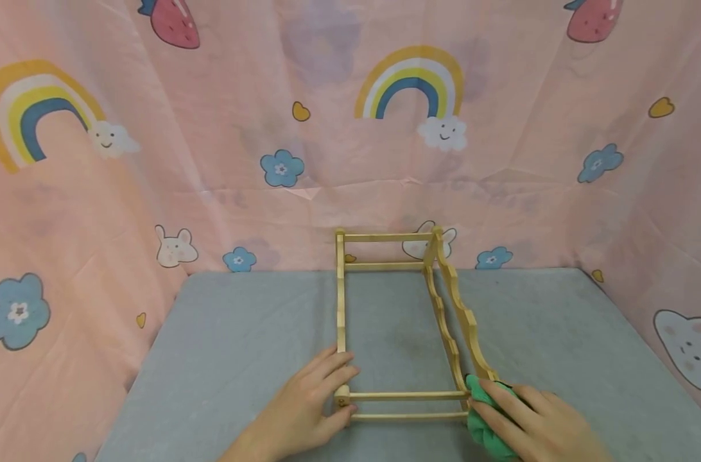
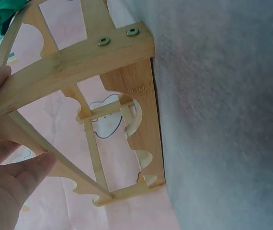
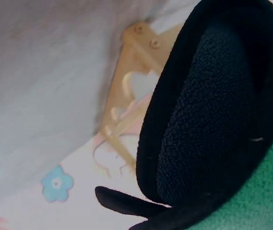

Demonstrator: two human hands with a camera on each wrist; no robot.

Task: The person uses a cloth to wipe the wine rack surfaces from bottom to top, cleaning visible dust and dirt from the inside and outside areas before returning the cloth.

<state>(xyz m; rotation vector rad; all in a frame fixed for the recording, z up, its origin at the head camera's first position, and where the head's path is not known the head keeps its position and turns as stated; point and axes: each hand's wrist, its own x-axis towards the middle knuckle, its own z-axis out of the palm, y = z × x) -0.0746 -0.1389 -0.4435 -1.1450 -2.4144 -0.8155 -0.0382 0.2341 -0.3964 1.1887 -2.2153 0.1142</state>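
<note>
A light wooden rack (image 1: 341, 301) with wavy, scalloped rails and thin crossbars stands on the grey surface. At its near left corner my left hand (image 1: 312, 401) grips the frame; the left wrist view shows thumb and fingers around the rack's wooden bars (image 2: 69, 67). My right hand (image 1: 538, 423) holds a bunched green cloth (image 1: 489, 430) with dark edging against the near right corner. In the right wrist view, the cloth's black edging and dark part (image 3: 208, 110) hide the fingers and much of the rack (image 3: 119, 91).
The grey tabletop (image 1: 241, 340) extends on both sides of the rack. Behind it and along both sides hangs a pink curtain (image 1: 229, 115) printed with rainbows, flowers and rabbits. The rack's far end stands close to the back curtain.
</note>
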